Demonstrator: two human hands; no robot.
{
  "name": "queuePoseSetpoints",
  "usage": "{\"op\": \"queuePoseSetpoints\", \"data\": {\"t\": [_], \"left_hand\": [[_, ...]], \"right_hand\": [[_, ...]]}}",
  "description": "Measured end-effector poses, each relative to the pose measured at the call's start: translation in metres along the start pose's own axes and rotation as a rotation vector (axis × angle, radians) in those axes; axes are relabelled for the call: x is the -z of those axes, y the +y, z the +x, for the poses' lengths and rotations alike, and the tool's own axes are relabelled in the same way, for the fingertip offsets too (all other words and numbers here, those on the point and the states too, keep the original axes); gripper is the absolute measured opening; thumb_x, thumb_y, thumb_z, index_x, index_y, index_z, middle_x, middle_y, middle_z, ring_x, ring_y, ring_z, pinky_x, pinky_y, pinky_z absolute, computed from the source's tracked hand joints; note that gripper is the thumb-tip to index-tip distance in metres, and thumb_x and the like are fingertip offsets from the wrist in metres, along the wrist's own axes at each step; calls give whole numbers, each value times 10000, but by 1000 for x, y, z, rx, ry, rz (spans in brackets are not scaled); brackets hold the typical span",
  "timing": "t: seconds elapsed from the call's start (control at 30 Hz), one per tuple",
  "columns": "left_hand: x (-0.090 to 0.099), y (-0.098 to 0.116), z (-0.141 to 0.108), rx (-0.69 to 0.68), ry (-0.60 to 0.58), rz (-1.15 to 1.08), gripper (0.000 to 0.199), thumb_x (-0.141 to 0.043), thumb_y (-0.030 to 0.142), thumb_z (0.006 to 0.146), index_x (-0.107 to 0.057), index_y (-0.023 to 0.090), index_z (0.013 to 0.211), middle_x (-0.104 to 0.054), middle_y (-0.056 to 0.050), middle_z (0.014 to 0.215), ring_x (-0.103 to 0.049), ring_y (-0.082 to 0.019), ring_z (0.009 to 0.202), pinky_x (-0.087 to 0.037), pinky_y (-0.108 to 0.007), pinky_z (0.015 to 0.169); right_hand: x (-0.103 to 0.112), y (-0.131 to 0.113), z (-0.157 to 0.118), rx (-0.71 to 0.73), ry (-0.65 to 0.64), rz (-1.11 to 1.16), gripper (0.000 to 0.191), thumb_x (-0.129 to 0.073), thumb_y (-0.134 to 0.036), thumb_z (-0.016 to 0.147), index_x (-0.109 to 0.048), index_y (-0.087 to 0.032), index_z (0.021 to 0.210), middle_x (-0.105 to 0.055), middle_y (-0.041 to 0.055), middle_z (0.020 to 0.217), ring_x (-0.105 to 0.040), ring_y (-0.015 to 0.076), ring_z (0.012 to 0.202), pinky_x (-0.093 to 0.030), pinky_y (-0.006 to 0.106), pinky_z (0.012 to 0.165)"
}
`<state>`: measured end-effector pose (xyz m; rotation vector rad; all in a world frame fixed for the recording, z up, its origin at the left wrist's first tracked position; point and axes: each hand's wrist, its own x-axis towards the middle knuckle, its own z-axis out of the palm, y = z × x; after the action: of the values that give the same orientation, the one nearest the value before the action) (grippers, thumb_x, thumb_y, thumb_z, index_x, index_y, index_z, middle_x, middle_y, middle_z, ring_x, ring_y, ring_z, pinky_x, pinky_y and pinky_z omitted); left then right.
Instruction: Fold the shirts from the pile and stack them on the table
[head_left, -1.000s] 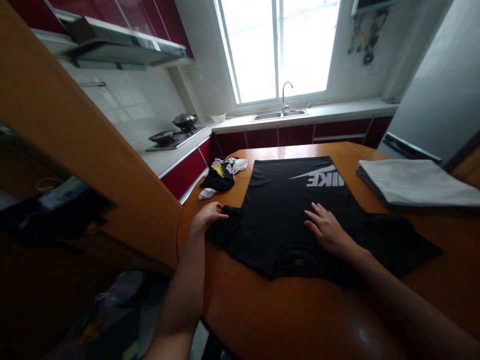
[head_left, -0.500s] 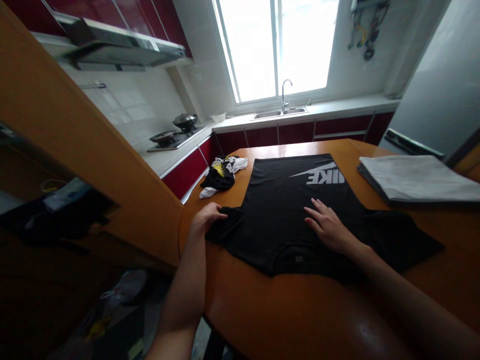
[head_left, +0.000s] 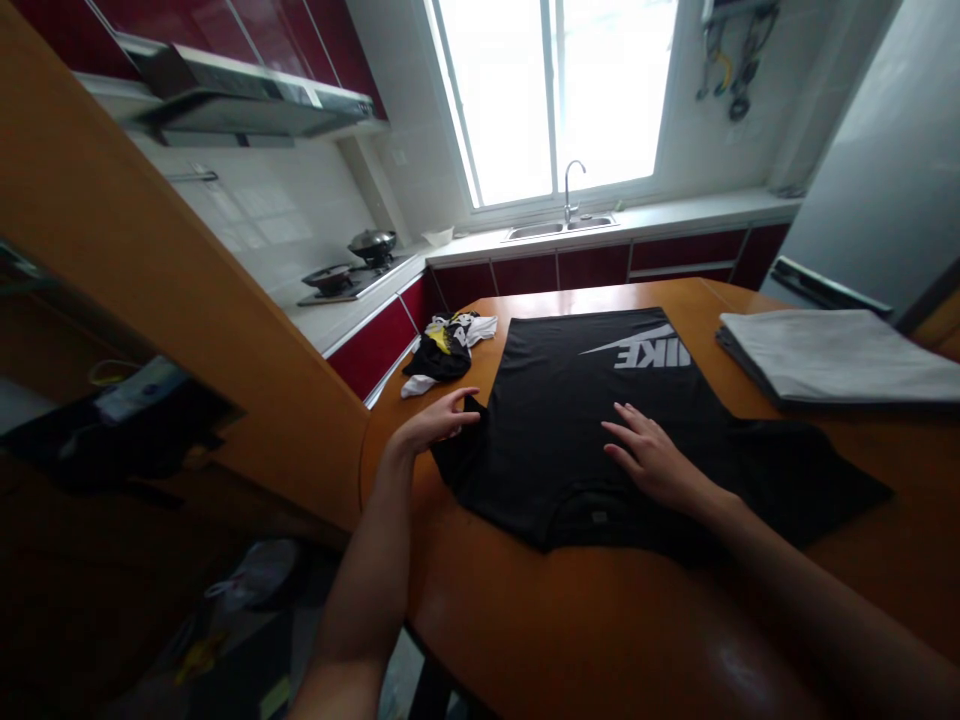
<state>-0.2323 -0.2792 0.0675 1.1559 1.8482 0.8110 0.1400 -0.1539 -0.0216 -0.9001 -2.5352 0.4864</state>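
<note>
A black T-shirt (head_left: 555, 410) lies spread on the wooden table, its collar toward me and its white lettering upside down near the far side. At the left sleeve, my left hand (head_left: 439, 420) grips the fabric between thumb and fingers, and the sleeve is bent inward and bunched there. My right hand (head_left: 649, 455) rests palm down over the middle of the shirt, fingers spread, holding nothing. The right sleeve lies flat, stretched out past my right forearm.
A crumpled heap of black, white and yellow clothing (head_left: 448, 350) sits at the table's left edge. Folded grey-white cloth (head_left: 840, 355) lies at the right. Wooden table (head_left: 600, 630) has a rounded edge. Beyond are the sink counter (head_left: 690, 212) and stove with pans (head_left: 373, 245).
My left hand has moved right and slightly up, carrying the left sleeve inward toward the shirt's body. My right hand has shifted slightly left and down over the shirt.
</note>
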Motion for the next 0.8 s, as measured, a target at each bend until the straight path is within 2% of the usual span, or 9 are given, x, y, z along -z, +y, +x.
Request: {"op": "queuePoseSetpoints", "data": {"t": [0.17, 0.27, 0.33, 0.43, 0.5, 0.57, 0.67, 0.73, 0.8], "left_hand": [[-22, 5, 9, -52, 27, -249, 875, -771, 369, 817, -312, 223, 1547, -548, 69, 695, -494, -57, 531, -343, -166, 491], [-35, 4, 15, -60, -49, -319, 978, -741, 425, 852, -131, 238, 1594, -691, -12, 828, -623, -107, 587, -451, -201, 541], [-40, 2, 19, -105, -61, -311, 957, -701, 433, 881, -101, 219, 1596, -739, -80, 928, -676, -141, 625, -505, -239, 577], [-38, -6, 30, -209, 170, -186, 648, -640, 354, 905, -413, 146, 1475, -751, -94, 902, -665, -136, 596, -499, -236, 560], [-32, -13, 38, -266, 367, -59, 405, -634, 277, 881, -625, 109, 1249, -746, -87, 850, -654, -137, 601, -491, -235, 562], [-28, -19, 44, -330, 458, 56, 233, -651, 227, 845, -720, 109, 1033, -746, -93, 847, -669, -154, 664, -511, -253, 621], [-26, -26, 50, -461, 358, 202, 147, -669, 229, 836, -766, 150, 913, -749, -87, 917, -687, -180, 793, -533, -281, 731], [-31, -30, 52, -533, 252, 297, 149, -680, 222, 835, -782, 180, 936, -734, -75, 974, -676, -183, 846, -534, -289, 766], [-38, -34, 57, -549, 215, 382, 193, -709, 190, 813, -783, 191, 991, -705, -71, 999, -658, -180, 861, -536, -299, 793]], "right_hand": [[-1, 0, -1, 10, -5, 21, 491, -456, -468, 992, -614, -194, 1368, -366, 148, 1594, -286, 322, 1492, -315, 560, 1175], [-3, 1, -2, 32, 4, 46, 485, -464, -471, 988, -621, -201, 1360, -379, 143, 1587, -303, 331, 1484, -322, 571, 1171], [-4, 0, -2, 54, 7, 60, 490, -470, -472, 986, -623, -189, 1356, -389, 154, 1579, -312, 336, 1479, -321, 571, 1175], [-3, -3, -2, 82, 0, 78, 494, -478, -469, 986, -628, -170, 1349, -411, 167, 1563, -330, 328, 1472, -316, 548, 1189], [-3, -5, -3, 92, -3, 98, 481, -485, -461, 986, -635, -173, 1341, -429, 161, 1553, -349, 320, 1464, -316, 535, 1195], [-3, -7, -3, 101, -2, 123, 466, -491, -451, 986, -643, -174, 1329, -443, 157, 1545, -364, 317, 1457, -322, 531, 1196], [-2, -12, -4, 131, 1, 159, 442, -494, -434, 988, -650, -185, 1319, -454, 141, 1540, -377, 311, 1451, -336, 536, 1192], [-1, -18, -5, 165, 1, 181, 419, -499, -416, 990, -650, -199, 1316, -469, 125, 1532, -385, 303, 1447, -342, 543, 1189], [1, -27, -7, 210, -11, 198, 397, -510, -391, 989, -652, -209, 1312, -489, 114, 1518, -392, 295, 1443, -349, 544, 1185]]}}
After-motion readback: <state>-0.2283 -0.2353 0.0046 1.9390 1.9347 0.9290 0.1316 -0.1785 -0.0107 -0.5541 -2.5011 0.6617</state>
